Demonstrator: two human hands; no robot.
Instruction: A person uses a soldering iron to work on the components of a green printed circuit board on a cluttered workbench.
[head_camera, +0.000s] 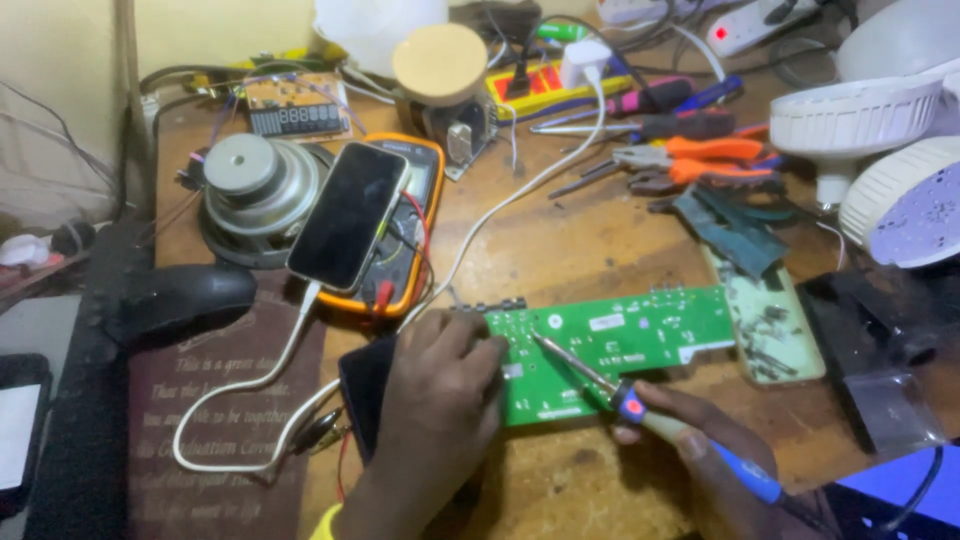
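The green board (610, 350) lies flat on the worktop (590, 240), low and right of centre. The left hand (440, 385) presses its 9 o'clock end, fingers spread flat. The right hand (700, 440), fingers closed round the iron (620, 395), sets the tip near the board's left middle. Best to keep the board pinned and the tip steady; pliers (700, 160) lie at 1 o'clock.

Wooden worktop (590, 240) with surrounding items: a smartphone (347, 215) lying across an orange multimeter (415, 215); a loudspeaker driver (255, 190) to their left; a small display board (295, 107) behind; orange-handled pliers (700, 155) near screwdrivers (650, 100); white lamp housings (860, 120) at right; a black mouse (185, 297) on a brown mat (220, 420).
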